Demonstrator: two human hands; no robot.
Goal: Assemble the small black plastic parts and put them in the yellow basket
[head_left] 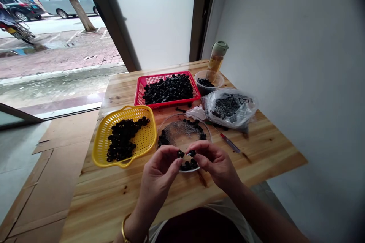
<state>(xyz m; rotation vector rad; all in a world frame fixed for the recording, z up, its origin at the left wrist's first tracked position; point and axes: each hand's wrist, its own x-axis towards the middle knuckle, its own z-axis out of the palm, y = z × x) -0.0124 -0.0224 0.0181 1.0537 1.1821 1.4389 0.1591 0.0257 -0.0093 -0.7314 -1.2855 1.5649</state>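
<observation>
Between thumb and forefinger, my left hand (161,172) pinches a small round black plastic part (180,154). My right hand (216,163) pinches another small black part (192,153), which has a thin shiny metal pin pointing toward the left one. A short gap separates the two parts. Both hands are above the near side of a clear round tray (209,131). Inside it lie a heap of thin metal pins (179,129) and several clusters of black parts (189,165) along the rim.
A yellow basket (98,148) with black parts stands left on the wooden table (114,190). Behind are a red basket (138,91) of black discs, a clear tub (219,80), a plastic bag (245,112) of black pieces and a bottle (216,59). A screwdriver (230,143) lies right.
</observation>
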